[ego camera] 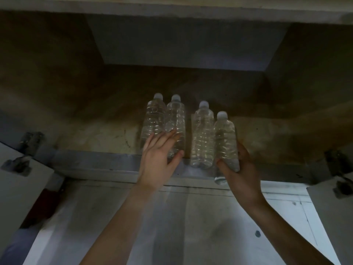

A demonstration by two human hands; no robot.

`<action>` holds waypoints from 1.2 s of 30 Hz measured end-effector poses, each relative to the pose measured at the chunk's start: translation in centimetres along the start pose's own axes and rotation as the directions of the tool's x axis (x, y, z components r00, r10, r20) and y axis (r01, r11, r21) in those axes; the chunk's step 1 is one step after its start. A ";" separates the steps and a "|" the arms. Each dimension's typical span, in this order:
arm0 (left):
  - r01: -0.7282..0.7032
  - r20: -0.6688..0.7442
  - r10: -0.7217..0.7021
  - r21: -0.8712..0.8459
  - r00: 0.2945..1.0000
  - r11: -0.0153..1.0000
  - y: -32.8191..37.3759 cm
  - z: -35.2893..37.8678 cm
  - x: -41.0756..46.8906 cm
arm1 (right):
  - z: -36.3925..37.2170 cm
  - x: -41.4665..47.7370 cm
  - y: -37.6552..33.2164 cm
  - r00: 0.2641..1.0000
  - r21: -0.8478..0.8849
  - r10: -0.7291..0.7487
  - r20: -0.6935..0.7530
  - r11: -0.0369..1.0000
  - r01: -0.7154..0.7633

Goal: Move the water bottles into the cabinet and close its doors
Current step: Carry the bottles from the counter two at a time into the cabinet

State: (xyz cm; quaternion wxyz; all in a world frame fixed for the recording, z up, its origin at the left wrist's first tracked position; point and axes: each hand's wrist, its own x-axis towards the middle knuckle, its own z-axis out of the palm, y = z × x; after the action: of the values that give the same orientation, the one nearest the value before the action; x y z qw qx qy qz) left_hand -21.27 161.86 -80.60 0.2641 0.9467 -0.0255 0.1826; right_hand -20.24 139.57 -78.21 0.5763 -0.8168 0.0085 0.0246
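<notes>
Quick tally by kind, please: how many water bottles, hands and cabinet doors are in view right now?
Water bottles: 4 (far-left bottle, second bottle, third bottle, right-end bottle)
Hands: 2 (left hand, right hand)
Cabinet doors: 2, both open (left door, right door)
Total: 8

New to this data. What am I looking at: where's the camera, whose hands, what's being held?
No robot here: the grips are a person's bare hands. The one picture comes from a camera worn on their head, looking into an open cabinet. Three clear water bottles stand on its shelf. The left grip holds the second bottle from the left. The third bottle stands untouched. The right grip holds the rightmost bottle upright, its base past the shelf's front edge.
</notes>
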 end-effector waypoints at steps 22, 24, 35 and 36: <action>-0.019 0.027 0.019 0.002 0.999 1.000 0.3 -0.9 -0.3 | 0.6 4.6 0.6 0.992 -0.104 -0.081 0.092 0.990 0.090; -0.028 0.113 0.018 0.088 0.993 0.996 1.3 -2.5 -1.1 | -0.2 3.6 -0.1 0.989 -0.221 -0.067 0.129 0.971 0.095; 0.053 0.285 -0.099 0.163 0.953 0.985 15.8 -23.4 -4.0 | -10.0 -8.9 -19.8 0.969 -0.721 -0.148 0.196 0.649 0.245; 0.051 0.284 -0.096 0.162 0.954 0.985 17.9 -26.2 -3.6 | -11.4 -10.3 -22.8 0.972 -0.726 -0.131 0.197 0.647 0.234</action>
State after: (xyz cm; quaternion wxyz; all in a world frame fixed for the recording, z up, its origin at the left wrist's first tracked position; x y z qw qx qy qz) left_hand -35.89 159.65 -52.35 0.1909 0.9809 -0.0145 0.0327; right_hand -29.25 136.28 -52.45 0.1914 -0.9738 -0.1213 0.0194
